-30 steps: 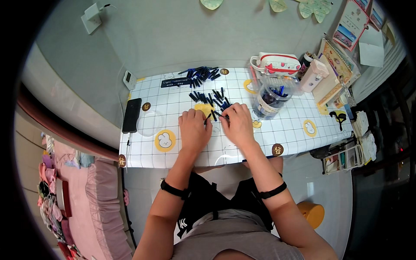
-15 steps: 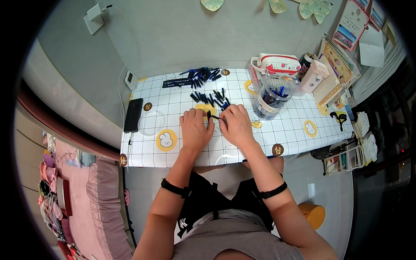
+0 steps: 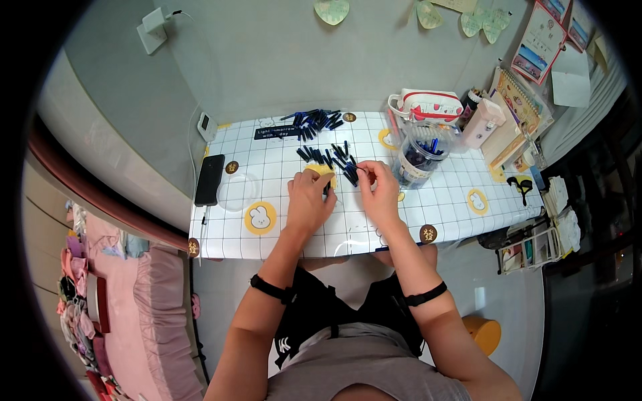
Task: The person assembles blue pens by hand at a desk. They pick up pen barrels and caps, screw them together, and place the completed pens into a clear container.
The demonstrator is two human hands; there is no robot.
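Observation:
My left hand (image 3: 309, 202) is over the middle of the table, its fingers closed on a short dark ink cartridge (image 3: 326, 189). To its right, my right hand (image 3: 380, 198) pinches at the right end of a loose group of dark blue-black cartridges (image 3: 343, 164); what is between its fingertips is too small to make out. A second, denser heap of cartridges (image 3: 319, 120) lies farther back, beside a dark printed strip (image 3: 275, 133). Beyond my right hand stands a clear plastic jar (image 3: 413, 175) with more blue cartridges in it.
A black phone (image 3: 210, 180) and a clear round lid (image 3: 238, 192) lie on the left of the grid-patterned table (image 3: 234, 144). A white-and-red pencil case (image 3: 431, 107), a pink box (image 3: 483, 123) and upright notebooks (image 3: 518, 100) line the back right. Black scissors-like tool (image 3: 520, 187) sits near the right edge.
My hands have drawn apart. The right hand has moved right, to the edge of the nearer cartridges; the left has shifted slightly right and keeps a cartridge in its fingers.

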